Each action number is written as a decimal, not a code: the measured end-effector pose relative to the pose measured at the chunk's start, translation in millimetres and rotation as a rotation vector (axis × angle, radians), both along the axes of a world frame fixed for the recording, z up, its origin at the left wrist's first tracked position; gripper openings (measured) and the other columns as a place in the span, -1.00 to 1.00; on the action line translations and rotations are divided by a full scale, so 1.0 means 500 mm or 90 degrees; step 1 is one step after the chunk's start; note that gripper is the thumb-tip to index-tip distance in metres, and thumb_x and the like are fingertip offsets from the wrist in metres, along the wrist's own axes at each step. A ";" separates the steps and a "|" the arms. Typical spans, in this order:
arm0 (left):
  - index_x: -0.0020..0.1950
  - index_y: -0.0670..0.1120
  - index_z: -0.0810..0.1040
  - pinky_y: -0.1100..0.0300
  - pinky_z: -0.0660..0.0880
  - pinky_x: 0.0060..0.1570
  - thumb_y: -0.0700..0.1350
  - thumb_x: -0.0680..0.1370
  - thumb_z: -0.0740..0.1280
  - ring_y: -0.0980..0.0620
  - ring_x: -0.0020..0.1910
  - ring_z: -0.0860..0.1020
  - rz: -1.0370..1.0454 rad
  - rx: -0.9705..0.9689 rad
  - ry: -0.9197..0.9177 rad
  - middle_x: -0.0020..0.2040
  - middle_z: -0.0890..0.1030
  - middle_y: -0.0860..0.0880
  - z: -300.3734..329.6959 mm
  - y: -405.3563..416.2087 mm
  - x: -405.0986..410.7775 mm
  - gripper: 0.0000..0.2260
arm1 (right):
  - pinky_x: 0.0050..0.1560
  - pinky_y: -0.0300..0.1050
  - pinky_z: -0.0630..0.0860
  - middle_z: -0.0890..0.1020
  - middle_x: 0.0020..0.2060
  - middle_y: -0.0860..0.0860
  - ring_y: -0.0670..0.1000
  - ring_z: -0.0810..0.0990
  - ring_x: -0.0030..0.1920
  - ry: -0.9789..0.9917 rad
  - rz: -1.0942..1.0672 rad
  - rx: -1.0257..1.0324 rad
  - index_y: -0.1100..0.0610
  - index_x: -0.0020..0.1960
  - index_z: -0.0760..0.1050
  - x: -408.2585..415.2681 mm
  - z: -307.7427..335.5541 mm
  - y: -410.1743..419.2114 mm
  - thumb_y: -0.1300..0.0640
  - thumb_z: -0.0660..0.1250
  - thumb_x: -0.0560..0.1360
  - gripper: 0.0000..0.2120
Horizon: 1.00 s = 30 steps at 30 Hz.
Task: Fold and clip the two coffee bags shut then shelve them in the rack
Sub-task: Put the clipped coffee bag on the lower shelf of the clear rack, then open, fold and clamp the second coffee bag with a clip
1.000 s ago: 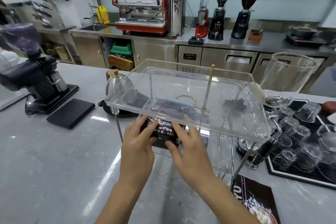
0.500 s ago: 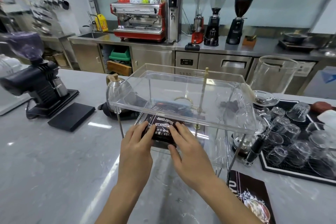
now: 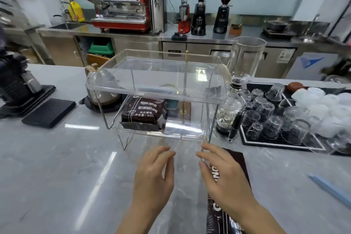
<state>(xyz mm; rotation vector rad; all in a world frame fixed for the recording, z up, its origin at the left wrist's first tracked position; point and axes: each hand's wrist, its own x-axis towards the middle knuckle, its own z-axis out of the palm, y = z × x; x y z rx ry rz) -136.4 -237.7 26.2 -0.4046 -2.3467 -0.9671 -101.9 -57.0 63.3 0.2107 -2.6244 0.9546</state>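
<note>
A clear two-tier rack on wire legs stands mid-counter. One dark brown coffee bag with white print lies on the left side of its lower tray. A second dark coffee bag lies flat on the counter at the lower right, partly under my right forearm. My left hand and my right hand hover in front of the rack, fingers spread, holding nothing. A light blue clip lies on the counter at the far right.
A black mat with several upturned glasses sits right of the rack, beside a siphon brewer. A kettle stands behind the rack's left corner. A grinder and a black pad are at the left.
Both hands let go of the coffee bag on the lower tray and drew back toward me. The view shifted so the second bag and the blue clip show more.
</note>
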 end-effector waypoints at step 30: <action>0.37 0.18 0.38 0.16 0.53 0.13 0.02 0.59 0.30 0.24 0.15 0.56 -0.191 0.204 -0.479 0.21 0.58 0.21 -0.100 0.185 0.206 -0.64 | -0.03 -0.47 0.44 0.57 0.14 -0.28 -0.34 0.53 0.10 -0.258 -0.315 -0.359 -0.14 0.35 0.36 0.212 -0.174 0.076 0.03 0.24 0.57 -0.65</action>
